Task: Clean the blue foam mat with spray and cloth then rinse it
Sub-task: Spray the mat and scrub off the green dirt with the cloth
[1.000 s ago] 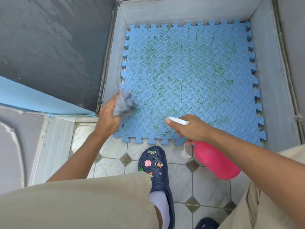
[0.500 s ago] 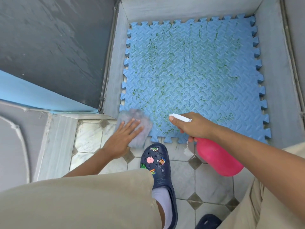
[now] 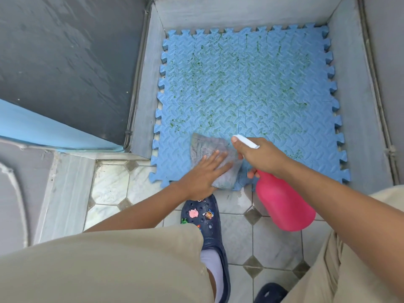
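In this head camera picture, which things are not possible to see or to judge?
- Spray bottle trigger and nozzle opening: covered by the right hand.
- Blue foam mat under the cloth: covered, so stains there are unknown.
- Near part of the cloth: covered by the left hand.
- Right shoe: cut off by the bottom edge.
- Liquid level: bottle is opaque.
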